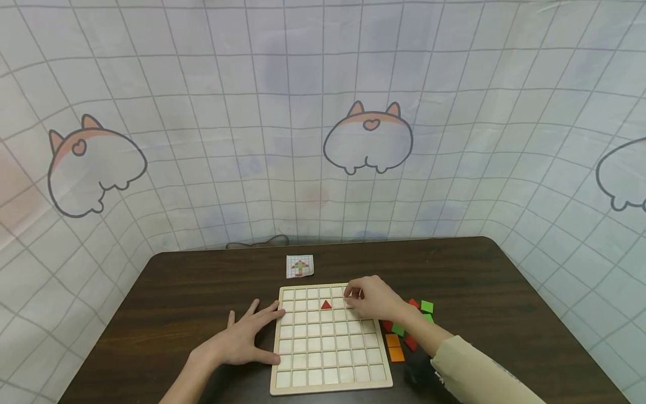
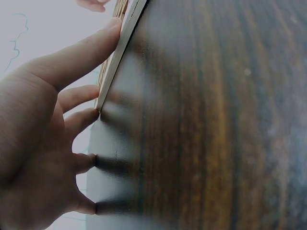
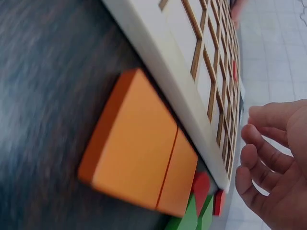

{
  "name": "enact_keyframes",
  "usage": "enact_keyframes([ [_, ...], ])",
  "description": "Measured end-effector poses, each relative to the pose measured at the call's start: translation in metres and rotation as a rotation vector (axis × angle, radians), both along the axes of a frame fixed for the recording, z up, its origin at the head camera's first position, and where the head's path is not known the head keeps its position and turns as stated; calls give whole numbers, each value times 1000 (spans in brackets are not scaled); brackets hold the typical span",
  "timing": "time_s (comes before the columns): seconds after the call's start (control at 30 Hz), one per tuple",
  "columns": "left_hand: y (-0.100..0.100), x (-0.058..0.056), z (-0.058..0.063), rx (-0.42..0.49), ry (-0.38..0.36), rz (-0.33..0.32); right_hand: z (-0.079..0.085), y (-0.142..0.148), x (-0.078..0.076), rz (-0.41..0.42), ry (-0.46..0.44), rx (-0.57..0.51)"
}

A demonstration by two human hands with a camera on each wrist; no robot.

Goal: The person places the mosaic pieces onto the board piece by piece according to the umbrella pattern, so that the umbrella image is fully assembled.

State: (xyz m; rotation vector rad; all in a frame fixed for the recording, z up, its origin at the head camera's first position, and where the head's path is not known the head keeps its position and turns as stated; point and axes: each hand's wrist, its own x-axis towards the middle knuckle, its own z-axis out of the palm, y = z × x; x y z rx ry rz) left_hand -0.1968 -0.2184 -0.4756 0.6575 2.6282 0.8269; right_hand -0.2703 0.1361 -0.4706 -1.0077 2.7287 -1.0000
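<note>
A pale wooden grid board (image 1: 314,360) lies on the dark table, with one red triangle tile (image 1: 326,304) in a cell of an upper row. My left hand (image 1: 239,339) is spread beside the board; its thumb and two fingers touch the left edge, and the other fingertips rest on the table. Over the board's upper right cells is my right hand (image 1: 375,298), its fingers loosely bent. In the right wrist view, no tile shows between the right fingers (image 3: 261,143). That hand hides some cells beneath it.
Orange square tiles (image 1: 396,354) lie by the board's right edge. Beyond them are several green tiles (image 1: 427,307) and red tiles (image 1: 411,342), partly covered by the right forearm. A small pattern card (image 1: 300,266) lies behind the board. A grid-printed cloth (image 1: 242,129) surrounds the table's far sides.
</note>
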Motion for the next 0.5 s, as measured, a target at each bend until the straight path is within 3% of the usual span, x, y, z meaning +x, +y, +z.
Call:
enact_keyframes([
  [0.5, 0, 0, -2, -2, 12, 1, -5, 41, -13, -80, 27, -37],
])
